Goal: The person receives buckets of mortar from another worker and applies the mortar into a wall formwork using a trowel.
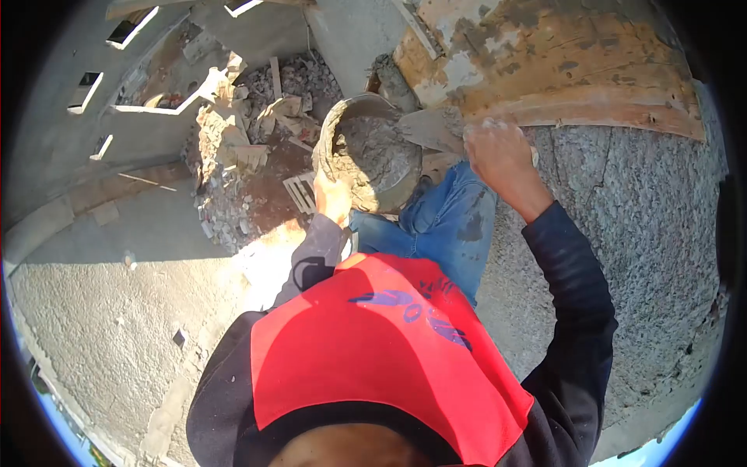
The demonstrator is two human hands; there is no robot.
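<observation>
Head view shows a trowel (430, 129) at the right edge of a bucket (403, 189), its long axis running nearly crosswise from the right hand (502, 159), its blade pointing left toward the bucket's mouth. The right fingers are curled tight around the handle, mostly hiding it. Wet grey mortar (377, 152) lies inside the bucket, and more is caked along the rim. The left hand (333, 198) holds the bucket's near left side. Blue jeans (455, 206) show just beside it. Farther right is a rough grey wall (622, 202) next to a stained wooden board (576, 70); rubble (311, 82) lies beyond, to the left.
</observation>
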